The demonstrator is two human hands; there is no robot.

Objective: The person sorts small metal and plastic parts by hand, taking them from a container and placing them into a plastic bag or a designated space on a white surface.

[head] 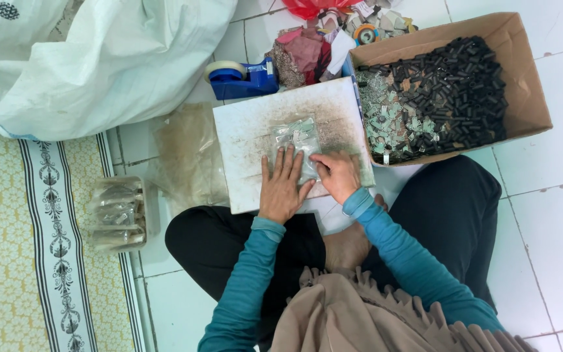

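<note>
A small clear plastic bag (296,138) with little pale pieces inside lies flat on a white board (249,130) that rests on my lap. My left hand (283,186) presses flat on the bag's near end, fingers spread. Right beside it, my right hand (337,175) has its fingertips bent down on the bag's right edge. Both arms wear teal sleeves.
A cardboard box (522,85) at the right holds several small black tubes and pale metal bits. A blue tape dispenser (241,79) sits behind the board. A clear tub of filled bags (117,214) stands at the left, by a white sack (99,58) and patterned mat (27,261).
</note>
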